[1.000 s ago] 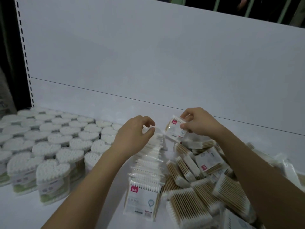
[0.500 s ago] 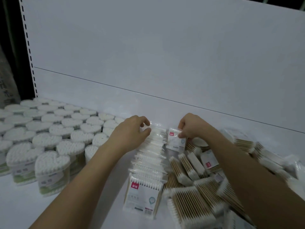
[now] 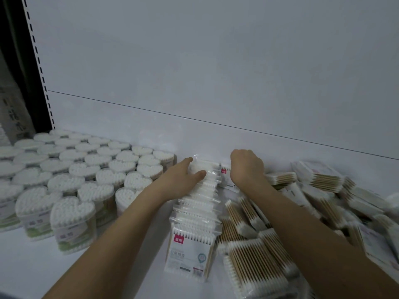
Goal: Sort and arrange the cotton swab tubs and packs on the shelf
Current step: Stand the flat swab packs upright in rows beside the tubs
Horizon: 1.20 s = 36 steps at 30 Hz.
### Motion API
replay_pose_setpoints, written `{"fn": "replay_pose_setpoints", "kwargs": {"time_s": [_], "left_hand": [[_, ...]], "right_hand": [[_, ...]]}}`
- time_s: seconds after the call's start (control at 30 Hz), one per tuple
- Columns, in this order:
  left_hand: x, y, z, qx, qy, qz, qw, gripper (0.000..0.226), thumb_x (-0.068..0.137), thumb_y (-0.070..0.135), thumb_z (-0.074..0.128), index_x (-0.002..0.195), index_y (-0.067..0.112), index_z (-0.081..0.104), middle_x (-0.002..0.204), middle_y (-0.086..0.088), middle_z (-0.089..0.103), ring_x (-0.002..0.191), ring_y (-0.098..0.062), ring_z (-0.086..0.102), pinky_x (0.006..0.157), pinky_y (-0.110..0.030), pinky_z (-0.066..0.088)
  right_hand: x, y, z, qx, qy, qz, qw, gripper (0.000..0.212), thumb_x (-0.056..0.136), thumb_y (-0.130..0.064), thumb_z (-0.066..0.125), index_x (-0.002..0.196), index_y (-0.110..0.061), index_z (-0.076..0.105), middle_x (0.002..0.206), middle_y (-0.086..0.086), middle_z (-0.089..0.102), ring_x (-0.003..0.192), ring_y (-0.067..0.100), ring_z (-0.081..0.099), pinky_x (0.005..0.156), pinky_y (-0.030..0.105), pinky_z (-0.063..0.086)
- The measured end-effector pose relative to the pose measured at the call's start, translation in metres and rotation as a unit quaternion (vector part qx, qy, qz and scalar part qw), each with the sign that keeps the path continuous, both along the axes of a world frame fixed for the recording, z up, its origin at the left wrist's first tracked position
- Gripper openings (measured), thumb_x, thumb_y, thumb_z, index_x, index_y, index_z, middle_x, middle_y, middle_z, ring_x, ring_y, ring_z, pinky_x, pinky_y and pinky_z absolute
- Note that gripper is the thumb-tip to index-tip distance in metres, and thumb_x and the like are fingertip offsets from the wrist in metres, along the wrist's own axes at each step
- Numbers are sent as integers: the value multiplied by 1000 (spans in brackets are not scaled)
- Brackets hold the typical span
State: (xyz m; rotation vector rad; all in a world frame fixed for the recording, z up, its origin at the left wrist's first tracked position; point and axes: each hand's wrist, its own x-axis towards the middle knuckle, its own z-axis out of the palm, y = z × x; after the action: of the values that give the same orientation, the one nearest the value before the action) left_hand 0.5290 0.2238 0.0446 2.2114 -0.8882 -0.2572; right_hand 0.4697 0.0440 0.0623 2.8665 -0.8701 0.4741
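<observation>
The left hand is resting with straight fingers on the far end of the row of upright packs on the shelf. The right hand is pinching one pack, its grip clamped, beside the row's far end. Heart-shaped tubs are standing at left; loose packs are lying at right

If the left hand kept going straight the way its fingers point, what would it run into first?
Probably the back panel. The left hand rests on the far end of the pack row, fingers aimed at the back of the shelf; depth is unclear, but nothing else shows between.
</observation>
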Motion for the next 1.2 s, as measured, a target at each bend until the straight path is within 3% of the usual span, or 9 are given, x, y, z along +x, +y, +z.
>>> {"fn": "replay_pose_setpoints", "kwargs": {"time_s": [0.07, 0.13, 0.33, 0.47, 0.6, 0.67, 0.77, 0.87, 1.2], "left_hand": [[-2, -2, 0, 11, -1, -10, 1000, 72, 98, 51, 45, 156, 17, 19, 159, -6, 28, 143, -22, 31, 112, -32, 26], [-3, -3, -1, 18, -3, -15, 1000, 72, 99, 51, 45, 155, 14, 20, 159, -6, 27, 144, -23, 30, 113, -32, 25], [-3, -3, 0, 8, -13, -6, 1000, 70, 99, 49, 45, 155, 13, 22, 159, -5, 28, 144, -22, 29, 113, -32, 25], [-2, -1, 2, -34, -29, 9, 999, 67, 98, 47, 48, 154, 18, 25, 157, -5, 33, 140, -23, 37, 114, -36, 30], [-9, 3, 14, -89, -119, 15, 989, 54, 100, 39, 49, 148, 19, 38, 148, -1, 45, 132, -20, 45, 107, -32, 34], [-14, 3, 20, -122, -150, 18, 981, 44, 99, 40, 49, 140, 25, 48, 137, 3, 55, 119, -15, 53, 99, -30, 40], [-26, 3, 27, -143, -171, 13, 975, 32, 97, 39, 49, 126, 29, 59, 122, 10, 63, 101, -9, 57, 87, -28, 43], [-41, 5, 31, -121, -191, -15, 974, 30, 98, 39, 48, 122, 27, 62, 117, 11, 63, 99, -9, 58, 86, -32, 47], [-155, 10, 30, -130, -219, -225, 940, 26, 94, 40, 55, 114, 28, 66, 106, 12, 65, 95, -6, 58, 86, -29, 48]], "right_hand": [[4, -6, -4, 13, -10, 9, 1000, 15, 89, 5, 57, 89, -10, 59, 94, 4, 59, 105, 26, 57, 76, 31, 42], [6, -8, -7, 24, -21, 15, 999, 21, 89, -1, 63, 108, -10, 65, 110, 7, 65, 107, 26, 59, 78, 29, 44], [6, -5, -14, 8, -20, 36, 999, 24, 88, 3, 63, 109, -8, 62, 112, 9, 62, 103, 25, 57, 75, 28, 42], [-7, -2, -4, 41, -43, 84, 995, 30, 87, 0, 60, 116, -6, 55, 114, 11, 56, 105, 30, 56, 83, 36, 47], [-30, 1, 27, 105, -81, 108, 985, 21, 87, -10, 63, 108, -11, 63, 103, 3, 58, 100, 25, 58, 78, 29, 42], [-48, 7, 44, 144, -57, 108, 982, 11, 87, -14, 65, 98, -11, 68, 98, -1, 61, 90, 19, 61, 76, 28, 46], [-80, 19, 57, 194, 3, 107, 975, 9, 90, -14, 67, 90, -8, 73, 80, 3, 70, 61, 12, 64, 58, 27, 56], [-109, 27, 58, 203, 15, 99, 974, 8, 92, -17, 68, 91, -11, 74, 79, 5, 73, 58, 10, 67, 52, 21, 54], [-225, 42, 59, 206, -122, 30, 970, 6, 91, -25, 67, 91, -22, 72, 83, -6, 71, 74, 8, 67, 72, 29, 56]]}}
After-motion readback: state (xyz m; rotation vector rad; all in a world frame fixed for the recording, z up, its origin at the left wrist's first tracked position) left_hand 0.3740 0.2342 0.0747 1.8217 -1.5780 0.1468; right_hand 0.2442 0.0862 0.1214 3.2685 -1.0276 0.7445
